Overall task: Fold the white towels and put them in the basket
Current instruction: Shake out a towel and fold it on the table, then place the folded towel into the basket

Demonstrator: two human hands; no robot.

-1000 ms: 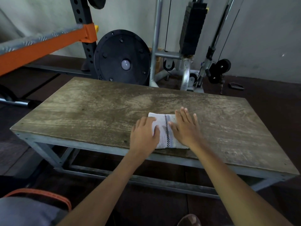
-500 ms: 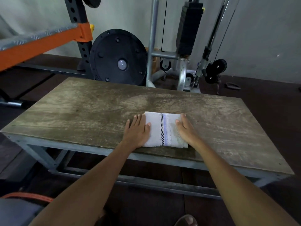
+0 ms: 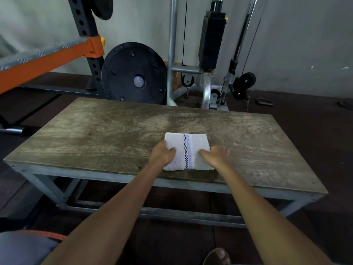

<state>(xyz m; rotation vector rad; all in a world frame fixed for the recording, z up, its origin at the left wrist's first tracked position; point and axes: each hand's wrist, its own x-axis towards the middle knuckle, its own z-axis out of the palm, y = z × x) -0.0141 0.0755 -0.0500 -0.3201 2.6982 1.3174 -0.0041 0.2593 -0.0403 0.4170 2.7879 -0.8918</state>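
Left hand point(image 3: 162, 154) and right hand point(image 3: 217, 154) each grip a side edge of the folded white terry towel point(image 3: 186, 148) near the worn wooden counter's point(image 3: 114, 134) front edge; soft and light, it probably needs support from underneath.

A weathered grey-brown wooden desk point(image 3: 114, 134) on a grey metal frame stands on a dark reddish-brown floor point(image 3: 305, 115). Behind the desk a pale, dull plaster wall point(image 3: 305, 35) closes the room. Past the desk's far left corner a round black weight plate point(image 3: 133, 73) stands beside a black perforated steel upright point(image 3: 84, 31), which carries an orange metal beam point(image 3: 47, 60). Past the desk's far edge rises a silver tubular cable machine point(image 3: 172, 44) with a black weight stack point(image 3: 212, 41). The light is dim and even.
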